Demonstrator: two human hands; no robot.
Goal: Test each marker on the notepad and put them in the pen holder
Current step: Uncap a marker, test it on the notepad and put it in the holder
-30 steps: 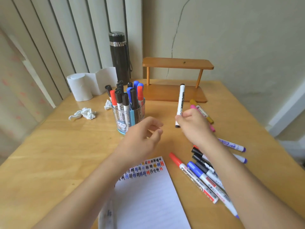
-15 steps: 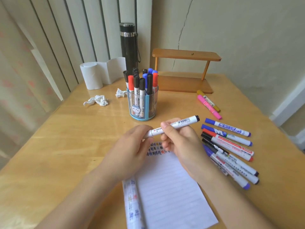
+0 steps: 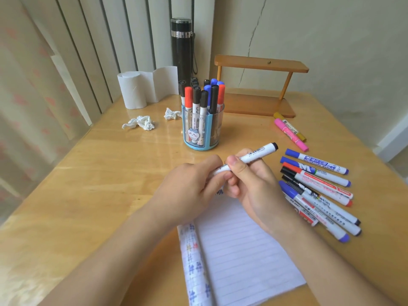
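We note a slim white cylindrical marker (image 3: 254, 154), black-ended, tilted above the lined paper notepad (image 3: 238, 250). The right hand (image 3: 254, 184) curls its fingers round the barrel; the left hand (image 3: 189, 186) pinches the lower end. The clear plastic pen holder (image 3: 202, 131) stands behind on the glossy wooden worktop (image 3: 88, 184).

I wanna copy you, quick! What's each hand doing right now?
Left hand: closed round one end of the white marker.
Right hand: closed round the same marker's barrel.

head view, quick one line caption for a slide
Left hand and right hand hold one white marker above the notepad, pen holder behind it, loose markers at the right.
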